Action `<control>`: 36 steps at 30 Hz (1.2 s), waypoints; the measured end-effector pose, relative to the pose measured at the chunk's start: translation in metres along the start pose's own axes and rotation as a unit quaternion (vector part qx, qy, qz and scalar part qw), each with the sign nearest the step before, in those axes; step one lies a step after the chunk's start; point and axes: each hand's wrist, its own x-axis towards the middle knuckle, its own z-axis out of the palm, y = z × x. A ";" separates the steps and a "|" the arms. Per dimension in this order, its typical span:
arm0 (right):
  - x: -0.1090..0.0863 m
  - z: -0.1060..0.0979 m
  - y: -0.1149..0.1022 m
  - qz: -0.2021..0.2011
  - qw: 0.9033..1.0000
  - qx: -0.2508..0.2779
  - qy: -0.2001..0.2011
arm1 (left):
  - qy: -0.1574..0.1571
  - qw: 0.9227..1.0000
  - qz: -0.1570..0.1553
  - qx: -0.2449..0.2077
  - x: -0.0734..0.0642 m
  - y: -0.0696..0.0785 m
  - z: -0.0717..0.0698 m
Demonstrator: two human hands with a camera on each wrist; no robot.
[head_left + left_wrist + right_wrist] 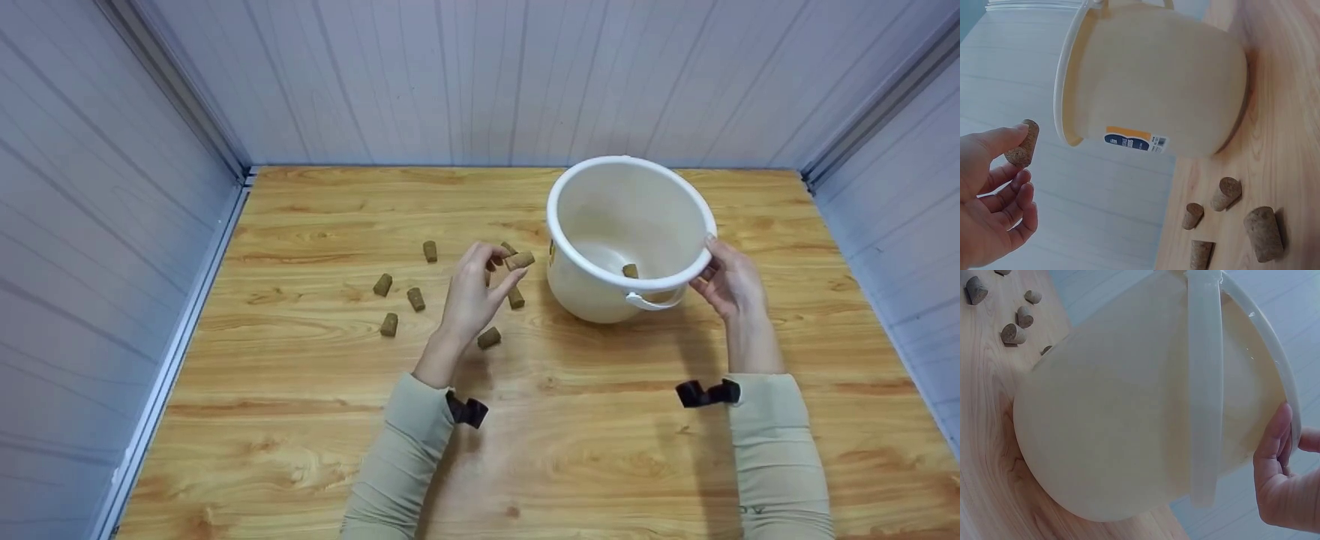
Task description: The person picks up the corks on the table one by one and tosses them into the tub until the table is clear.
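Between thumb and fingers my left hand (474,292) pinches a brown cork (520,260), raised above the table just left of the bucket. The left wrist view shows the same cork (1023,144) at the fingertips, level with the bucket's mouth but apart from it. The white plastic bucket (592,296) stands on the table. One cork (630,271) lies on its bottom. My right hand (731,281) grips the bucket's rim on the right side, thumb on top. In the right wrist view the fingers (1275,433) hold that rim beside the white handle (1206,394).
Several loose corks lie on the wooden table (300,420) left of the bucket, among them one cork (489,338) below my left hand and another cork (430,251) farther back. Pale panel walls (390,82) enclose the table at the back and both sides.
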 end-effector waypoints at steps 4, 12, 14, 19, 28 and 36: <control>0.001 0.000 0.000 0.001 1.000 0.000 -0.004 | -0.008 1.000 0.005 0.002 0.007 0.006 0.004; 0.001 0.000 0.000 0.002 1.000 0.014 -0.005 | -0.032 0.999 0.009 0.007 0.019 0.019 0.012; 0.001 0.001 0.000 0.003 1.000 0.016 -0.004 | -0.035 0.999 0.017 0.007 0.022 0.023 0.014; 0.001 0.001 0.000 0.007 1.000 0.018 0.002 | -0.043 0.998 0.029 0.017 0.029 0.031 0.019; 0.000 0.001 0.001 0.006 1.000 0.024 0.010 | -0.068 0.996 0.039 0.037 0.041 0.046 0.029; 0.000 0.002 0.000 0.006 0.999 0.031 0.012 | -0.087 0.993 0.048 0.058 0.052 0.057 0.041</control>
